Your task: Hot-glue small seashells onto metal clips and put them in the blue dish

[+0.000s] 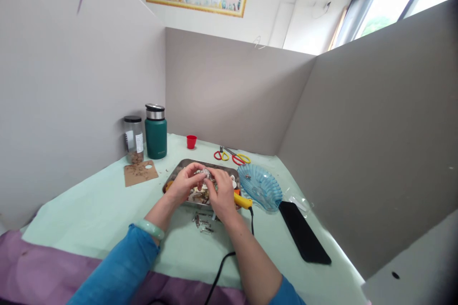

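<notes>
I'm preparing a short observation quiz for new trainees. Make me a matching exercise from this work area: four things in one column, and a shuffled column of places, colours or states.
Things
1. Metal tray
2. Dish
3. Cup
4. Left hand

Places, colours and states
A. Red, standing towards the back partition
B. Gripping a small silvery thing, above a pale green bangle on the forearm
C. Holding an assortment of small pieces
D. Blue and see-through, to the right of the tray

Right pairs: 1-C, 2-D, 3-A, 4-B
</notes>
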Motion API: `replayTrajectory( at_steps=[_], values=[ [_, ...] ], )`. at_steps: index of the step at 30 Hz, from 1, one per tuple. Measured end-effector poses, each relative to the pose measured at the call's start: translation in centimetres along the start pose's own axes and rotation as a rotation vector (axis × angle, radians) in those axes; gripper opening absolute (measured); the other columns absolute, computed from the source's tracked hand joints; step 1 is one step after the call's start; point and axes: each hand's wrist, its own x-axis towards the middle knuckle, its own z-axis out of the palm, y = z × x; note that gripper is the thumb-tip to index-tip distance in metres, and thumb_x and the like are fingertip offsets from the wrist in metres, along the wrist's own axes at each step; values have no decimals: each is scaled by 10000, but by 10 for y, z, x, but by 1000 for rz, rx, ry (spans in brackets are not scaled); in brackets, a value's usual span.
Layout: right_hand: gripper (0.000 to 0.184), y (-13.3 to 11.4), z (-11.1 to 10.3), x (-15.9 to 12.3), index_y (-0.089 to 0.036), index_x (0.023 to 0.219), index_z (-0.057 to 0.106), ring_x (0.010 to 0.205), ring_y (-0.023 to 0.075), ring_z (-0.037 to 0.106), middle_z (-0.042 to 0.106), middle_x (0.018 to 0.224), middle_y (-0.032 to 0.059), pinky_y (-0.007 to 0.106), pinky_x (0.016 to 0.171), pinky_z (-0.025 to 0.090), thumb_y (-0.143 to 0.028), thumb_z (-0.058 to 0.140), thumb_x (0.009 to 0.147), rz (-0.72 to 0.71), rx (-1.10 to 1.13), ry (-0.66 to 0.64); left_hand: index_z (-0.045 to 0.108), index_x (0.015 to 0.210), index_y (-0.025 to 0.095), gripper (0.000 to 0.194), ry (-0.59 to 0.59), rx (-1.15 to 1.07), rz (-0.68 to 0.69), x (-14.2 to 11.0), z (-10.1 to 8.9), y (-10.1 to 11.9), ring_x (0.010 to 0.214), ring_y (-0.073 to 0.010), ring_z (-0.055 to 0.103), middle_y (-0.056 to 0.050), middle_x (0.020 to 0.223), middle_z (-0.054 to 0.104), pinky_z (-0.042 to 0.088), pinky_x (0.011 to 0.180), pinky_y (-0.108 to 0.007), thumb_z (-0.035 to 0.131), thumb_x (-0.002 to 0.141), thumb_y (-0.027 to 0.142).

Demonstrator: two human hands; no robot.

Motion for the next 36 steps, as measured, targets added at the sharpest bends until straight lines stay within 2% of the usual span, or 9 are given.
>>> replayTrajectory(
  at_steps=[6, 13, 19, 24, 30, 36],
  values=[
    [297, 3, 1, -1, -229, 1183, 576, 970, 213, 527, 625, 1061, 59, 348, 855, 363, -224, 517, 892, 6, -31, -8, 605, 887, 160, 281, 3, -35, -25, -1, 1, 2, 602, -83, 557, -8, 861, 620, 457, 528, -201, 752, 684, 286],
    [248, 3, 3, -2, -199, 1118, 593, 953, 207, 535, 646, 1049, 54, 344, 849, 363, -230, 546, 877, -5, -46, 21, 622, 862, 154, 298, 46, -73, -20, -2, 2, 3, 634, -110, 585, -11, 818, 645, 480, 584, -238, 781, 640, 274],
    [230, 1, 1, -1, -201, 1099, 599, 936, 213, 539, 656, 1038, 58, 347, 833, 365, -231, 542, 879, -13, -45, 25, 622, 820, 162, 249, 51, -73, 1, -1, 3, 3, 643, -108, 582, -7, 831, 643, 478, 577, -231, 774, 646, 252],
    [201, 3, 2, -2, -194, 1058, 613, 927, 213, 536, 666, 1007, 56, 344, 820, 367, -238, 553, 872, -17, -64, 28, 623, 780, 155, 278, 93, -60, -5, -1, 4, 3, 570, -90, 561, 16, 749, 622, 458, 529, -212, 803, 597, 262],
    [203, 3, 3, -3, -197, 1061, 604, 935, 216, 527, 656, 1012, 57, 352, 835, 364, -230, 549, 868, 17, -49, 48, 626, 869, 150, 308, 38, -58, -32, -1, 3, 2, 638, -114, 595, -14, 789, 642, 483, 595, -237, 787, 636, 272],
    [197, 1, 2, -2, -199, 1046, 608, 932, 218, 529, 655, 1010, 56, 357, 838, 367, -219, 560, 856, 17, -31, 47, 625, 849, 156, 290, 21, -47, -27, -2, 3, 4, 622, -105, 585, -4, 788, 623, 475, 584, -228, 782, 644, 290]
  ],
)
